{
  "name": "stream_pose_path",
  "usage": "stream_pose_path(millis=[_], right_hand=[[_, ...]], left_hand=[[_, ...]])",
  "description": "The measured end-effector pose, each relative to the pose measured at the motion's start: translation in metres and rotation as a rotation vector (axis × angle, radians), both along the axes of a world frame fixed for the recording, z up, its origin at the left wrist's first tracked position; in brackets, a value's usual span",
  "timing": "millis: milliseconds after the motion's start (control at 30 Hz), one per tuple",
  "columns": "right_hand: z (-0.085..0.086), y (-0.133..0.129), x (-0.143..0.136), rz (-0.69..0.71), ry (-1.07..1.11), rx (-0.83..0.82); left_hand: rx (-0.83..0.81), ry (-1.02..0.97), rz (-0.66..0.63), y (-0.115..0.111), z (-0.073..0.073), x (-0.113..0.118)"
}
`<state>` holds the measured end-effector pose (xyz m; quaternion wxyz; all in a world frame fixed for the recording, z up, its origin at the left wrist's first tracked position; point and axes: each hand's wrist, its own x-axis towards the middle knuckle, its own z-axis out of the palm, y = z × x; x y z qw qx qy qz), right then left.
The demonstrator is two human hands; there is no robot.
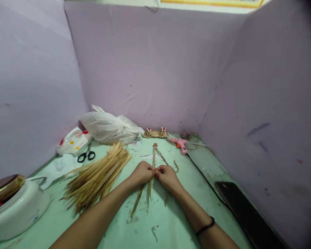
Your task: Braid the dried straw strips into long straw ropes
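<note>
A thin straw braid (154, 157) runs toward me from the middle of the green table, and its near end is pinched between my two hands. My left hand (144, 172) is closed on the braid from the left. Close against it, my right hand (166, 175) also pinches the braid, its fingertips nearly touching the left ones. Loose straw ends (138, 204) fan out below my fingers. Another braided length (162, 157) slants off to the right from the same far end and passes behind my right hand. The exact finger grip is too small to make out.
Left lies a bundle of straw (101, 176), with black scissors (86, 155), a tissue pack (75, 142) and a white plastic bag (110, 126) behind. A white pot (20, 214) stands front left. Right are a pink glue gun (180, 144), its cord and a dark slab (246, 211).
</note>
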<state>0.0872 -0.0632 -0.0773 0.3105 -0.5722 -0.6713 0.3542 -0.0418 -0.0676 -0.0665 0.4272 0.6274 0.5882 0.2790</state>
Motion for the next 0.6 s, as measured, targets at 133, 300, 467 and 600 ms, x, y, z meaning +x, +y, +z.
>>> stream_pose_path(millis=[133, 300, 467, 600], right_hand=[[-0.001, 0.007, 0.001, 0.002, 0.034, -0.086], [-0.004, 0.011, 0.002, 0.004, 0.149, -0.168], [-0.004, 0.01, 0.002, -0.007, 0.169, -0.172], [-0.005, 0.009, 0.0, -0.029, 0.19, -0.155]], left_hand=[[0.117, 0.168, 0.021, -0.002, -0.001, 0.002], [0.235, 0.306, 0.04, -0.002, -0.006, 0.004], [0.254, 0.428, 0.091, -0.012, -0.003, 0.009], [0.271, 0.531, 0.166, -0.023, 0.002, 0.013]])
